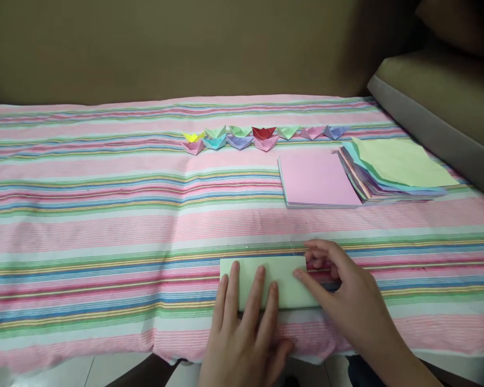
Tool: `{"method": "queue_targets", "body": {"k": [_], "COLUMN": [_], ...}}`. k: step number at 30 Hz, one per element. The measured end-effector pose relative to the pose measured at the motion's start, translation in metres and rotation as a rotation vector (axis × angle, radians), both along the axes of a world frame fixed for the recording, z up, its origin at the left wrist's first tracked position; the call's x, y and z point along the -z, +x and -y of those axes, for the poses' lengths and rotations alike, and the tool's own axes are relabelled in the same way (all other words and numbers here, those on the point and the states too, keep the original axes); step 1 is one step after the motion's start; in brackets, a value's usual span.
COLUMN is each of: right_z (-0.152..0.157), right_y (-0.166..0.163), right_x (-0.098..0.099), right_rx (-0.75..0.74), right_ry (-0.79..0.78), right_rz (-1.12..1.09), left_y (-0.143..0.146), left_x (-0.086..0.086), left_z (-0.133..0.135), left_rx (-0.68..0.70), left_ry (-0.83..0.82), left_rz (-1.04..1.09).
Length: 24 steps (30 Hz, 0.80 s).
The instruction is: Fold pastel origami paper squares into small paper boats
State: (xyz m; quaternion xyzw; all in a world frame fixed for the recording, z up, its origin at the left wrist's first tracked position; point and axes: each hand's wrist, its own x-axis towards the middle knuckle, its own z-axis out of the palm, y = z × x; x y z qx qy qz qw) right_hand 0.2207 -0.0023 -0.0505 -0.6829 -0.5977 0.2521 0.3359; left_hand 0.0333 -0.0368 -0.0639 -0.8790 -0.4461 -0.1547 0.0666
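As green paper point(286, 271) lies flat, left fingers point(254, 295) atop

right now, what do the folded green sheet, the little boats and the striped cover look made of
Folded green sheet: likely paper, matte, judging by its straight, thin edges and dull surface. Little boats: probably similar paper, dull, with sharp folded points. Striped cover: cloth, perhaps cotton, without sheen, since it shows soft wrinkles and a wavy front edge.

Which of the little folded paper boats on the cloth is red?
The red boat, fourth from the left in the back row, just behind the front row's rightmost boat, which is pink. No other boat is red.
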Motion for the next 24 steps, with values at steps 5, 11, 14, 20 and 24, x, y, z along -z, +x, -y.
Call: {"method": "queue_targets", "body": {"k": [5, 11, 14, 20, 24], "right_z": [-0.0002, -0.0002, -0.0002, -0.0014, -0.0023], "right_y": [0.0005, 0.0004, 0.0002, 0.0, 0.0004], "right_x": [-0.0004, -0.0007, 0.0001, -0.0015, -0.0046], "right_rx": [-0.006, -0.008, -0.014, -0.024, -0.095], "right_ry": [0.001, 0.007, 0.018, 0.073, 0.073], "right_rz": [0.01, 0.014, 0.012, 0.044, 0.05], "left_y": [-0.0006, -0.0014, -0.0014, -0.0015, -0.0017], "left_x": [0.0008, -0.0033, -0.0045, -0.0053, -0.0058], "left_z": [0.0004, -0.0015, -0.0025, -0.0034, -0.0034], "left_rx": [-0.002, 0.01, 0.012, 0.016, 0.017], "left_ry": [-0.005, 0.003, 0.008, 0.021, 0.022], "left_rz": [0.003, -0.033, -0.04, -0.044, -0.054]}}
